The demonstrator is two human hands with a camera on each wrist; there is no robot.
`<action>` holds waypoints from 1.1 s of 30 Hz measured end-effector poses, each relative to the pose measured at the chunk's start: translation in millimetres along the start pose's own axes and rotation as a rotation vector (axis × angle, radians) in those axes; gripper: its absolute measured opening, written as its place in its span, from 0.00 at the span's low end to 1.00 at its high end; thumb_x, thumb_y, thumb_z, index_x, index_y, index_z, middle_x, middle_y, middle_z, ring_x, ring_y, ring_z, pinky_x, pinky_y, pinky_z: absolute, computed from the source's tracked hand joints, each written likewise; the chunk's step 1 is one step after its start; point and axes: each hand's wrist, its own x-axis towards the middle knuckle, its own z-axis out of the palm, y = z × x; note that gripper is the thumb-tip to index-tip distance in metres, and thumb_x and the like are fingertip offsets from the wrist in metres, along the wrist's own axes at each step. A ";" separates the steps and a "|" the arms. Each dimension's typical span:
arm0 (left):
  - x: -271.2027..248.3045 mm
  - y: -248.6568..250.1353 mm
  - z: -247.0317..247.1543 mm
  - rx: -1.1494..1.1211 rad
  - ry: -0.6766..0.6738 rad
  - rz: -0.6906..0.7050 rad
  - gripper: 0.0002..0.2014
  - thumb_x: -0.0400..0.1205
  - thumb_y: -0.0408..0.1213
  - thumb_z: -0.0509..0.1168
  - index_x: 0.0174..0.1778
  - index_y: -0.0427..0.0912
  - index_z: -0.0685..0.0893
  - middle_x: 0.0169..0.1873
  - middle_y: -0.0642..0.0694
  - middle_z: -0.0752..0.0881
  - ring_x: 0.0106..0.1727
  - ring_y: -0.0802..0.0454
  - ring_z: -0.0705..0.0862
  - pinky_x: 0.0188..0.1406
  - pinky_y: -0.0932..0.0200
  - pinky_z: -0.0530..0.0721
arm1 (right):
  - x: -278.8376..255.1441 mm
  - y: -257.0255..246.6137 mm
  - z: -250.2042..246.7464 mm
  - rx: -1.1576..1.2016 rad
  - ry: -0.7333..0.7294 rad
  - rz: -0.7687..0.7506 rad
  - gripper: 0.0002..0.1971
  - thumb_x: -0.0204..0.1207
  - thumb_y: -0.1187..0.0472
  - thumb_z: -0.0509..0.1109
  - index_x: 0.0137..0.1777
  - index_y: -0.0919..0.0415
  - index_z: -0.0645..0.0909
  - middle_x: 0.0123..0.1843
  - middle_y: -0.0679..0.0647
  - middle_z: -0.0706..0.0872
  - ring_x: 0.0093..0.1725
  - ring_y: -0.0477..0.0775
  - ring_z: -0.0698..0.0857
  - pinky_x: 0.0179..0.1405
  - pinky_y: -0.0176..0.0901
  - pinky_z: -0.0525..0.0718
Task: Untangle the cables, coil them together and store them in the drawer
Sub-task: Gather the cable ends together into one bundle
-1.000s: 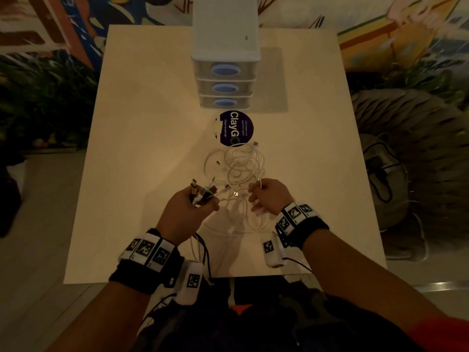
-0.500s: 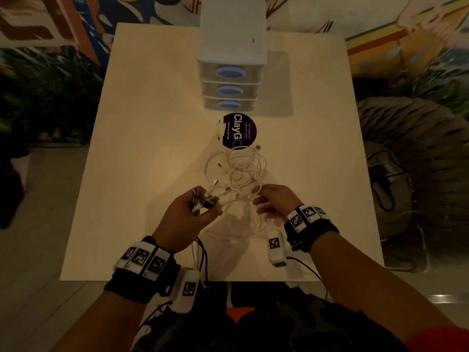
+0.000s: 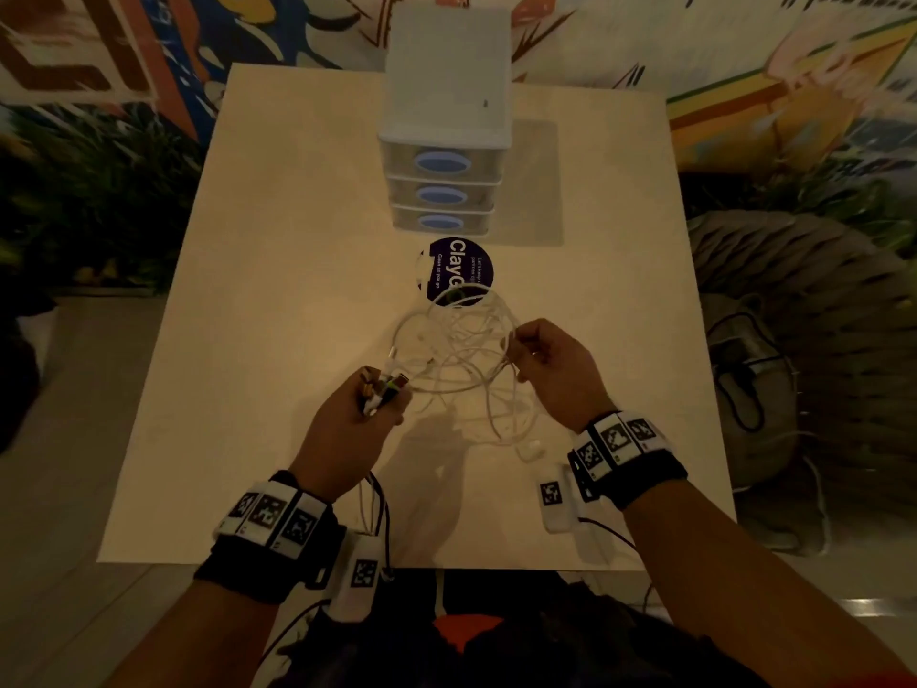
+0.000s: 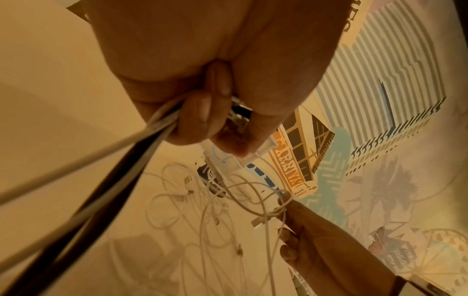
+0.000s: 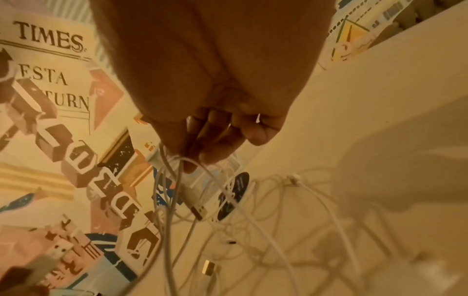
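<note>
A tangle of thin white cables (image 3: 459, 347) (image 4: 215, 202) (image 5: 255, 216) lies and hangs over the middle of the beige table (image 3: 278, 300). My left hand (image 3: 369, 404) (image 4: 217, 112) grips a bunch of cable plugs (image 3: 382, 387), with black and white cords trailing back under the wrist. My right hand (image 3: 538, 357) (image 5: 202, 144) pinches a few white strands (image 5: 168, 170) and holds them lifted off the table. A white unit of three drawers (image 3: 446, 156) with blue oval handles stands at the table's far side, all drawers closed.
A round dark-blue sticker (image 3: 459, 278) lies on the table between the drawers and the cables. A woven grey seat (image 3: 804, 300) and a bag (image 3: 749, 389) stand off the table's right edge. A painted mural wall (image 3: 149, 52) runs behind.
My right hand has moved up and to the right, lifting white strands away from the tangle. My left hand still holds the plugs, about where it was.
</note>
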 end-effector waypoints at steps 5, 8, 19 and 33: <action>2.6 11.0 10.4 -0.043 -0.007 0.015 0.08 0.88 0.42 0.65 0.48 0.41 0.80 0.34 0.42 0.82 0.23 0.65 0.75 0.29 0.65 0.74 | -0.6 -15.4 -9.8 -0.003 0.011 -0.068 0.08 0.89 0.52 0.63 0.55 0.57 0.75 0.42 0.47 0.90 0.34 0.44 0.84 0.41 0.45 0.84; 4.0 19.0 19.7 -0.015 -0.030 0.082 0.10 0.88 0.41 0.65 0.45 0.38 0.77 0.36 0.32 0.81 0.25 0.62 0.70 0.28 0.68 0.72 | -2.3 -23.6 -13.4 0.002 -0.035 -0.055 0.07 0.87 0.54 0.67 0.54 0.57 0.75 0.42 0.50 0.91 0.34 0.43 0.86 0.40 0.38 0.84; 9.0 32.5 56.3 0.073 -0.054 0.135 0.19 0.77 0.53 0.76 0.61 0.50 0.84 0.50 0.64 0.88 0.53 0.67 0.85 0.56 0.67 0.79 | -16.8 -42.4 -17.3 0.018 -0.178 -0.061 0.07 0.86 0.49 0.67 0.55 0.50 0.74 0.43 0.48 0.94 0.44 0.45 0.92 0.58 0.49 0.87; 19.8 26.7 43.0 0.073 0.108 0.107 0.07 0.82 0.34 0.71 0.52 0.46 0.80 0.40 0.62 0.83 0.42 0.62 0.82 0.45 0.65 0.77 | 2.5 -42.4 -46.0 -0.033 0.158 -0.201 0.05 0.89 0.51 0.62 0.58 0.48 0.78 0.37 0.48 0.90 0.39 0.47 0.90 0.50 0.57 0.88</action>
